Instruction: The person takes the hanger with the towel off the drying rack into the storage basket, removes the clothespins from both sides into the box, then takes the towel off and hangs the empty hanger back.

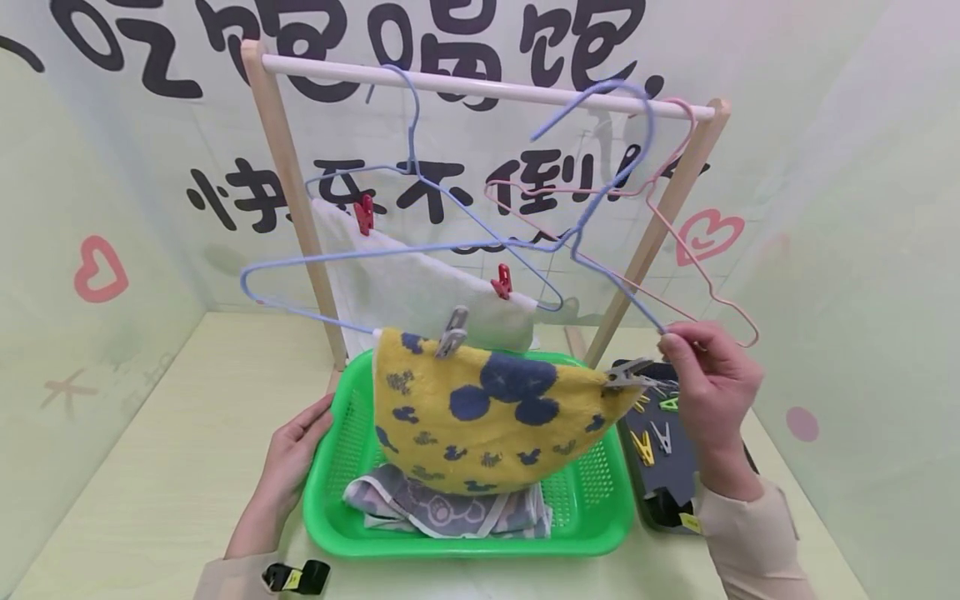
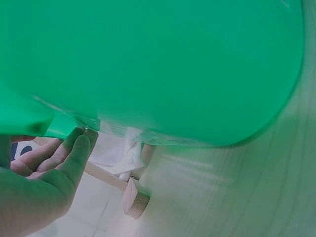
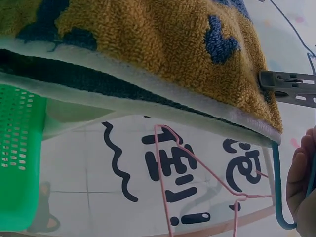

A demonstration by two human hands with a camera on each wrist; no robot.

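My right hand [image 1: 712, 392] pinches the right end of a blue wire hanger [image 1: 435, 247], its hook pointing up and unhooked from the rod. From that hanger hangs a yellow towel [image 1: 480, 442] with dark blue mouse-head shapes, fastened by two grey clothespins [image 1: 452, 333]. The towel hangs above a green basket [image 1: 465, 548], partly covering it. Inside the basket lies a grey-and-white patterned towel [image 1: 450, 508]. At the basket's left side is my left hand [image 1: 288, 450]. Its fairly straight fingers touch the basket just under the rim in the left wrist view.
Behind stands a wooden rack with a white rod [image 1: 480, 87]. On it hang another blue hanger [image 1: 411, 150], carrying a white towel [image 1: 420, 283] with red clothespins [image 1: 502, 282], and a pink hanger [image 1: 705, 267]. A dark tray [image 1: 663, 471] of clothespins sits right of the basket.
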